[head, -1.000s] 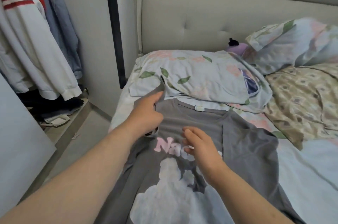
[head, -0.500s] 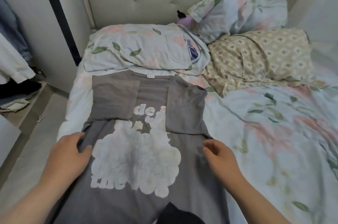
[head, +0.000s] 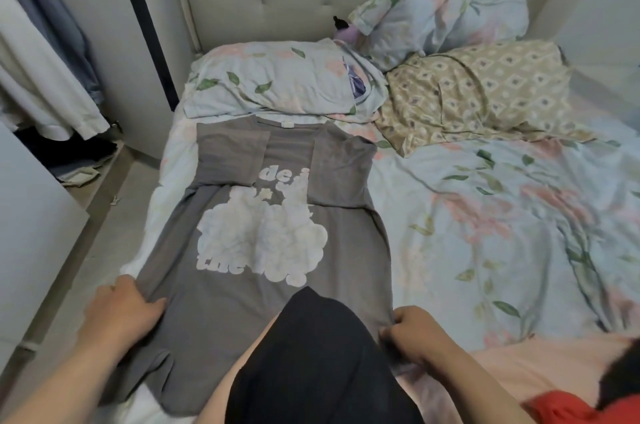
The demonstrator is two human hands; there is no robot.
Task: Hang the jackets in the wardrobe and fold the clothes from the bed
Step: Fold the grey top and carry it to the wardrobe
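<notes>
The grey cotton T-shirt with the white cloud print [head: 353,250] is spread face up on the left part of the floral-sheeted bed [head: 502,233], with its sleeves already folded inward over the chest. Its long axis runs near to far: the collar points far, toward the pale floral pillow [head: 270,84], and the hem lies nearest. The left side edge near the hem is gripped by the left hand [head: 121,312], with the fingers clamped on the cloth. The right edge is pinched by the curled fingers of the right hand [head: 415,333]. The hem is probably to be carried far, up to the collar. Both edges should be lifted together and level, so that the tucked sleeves are not disturbed and the hem is laid square.
</notes>
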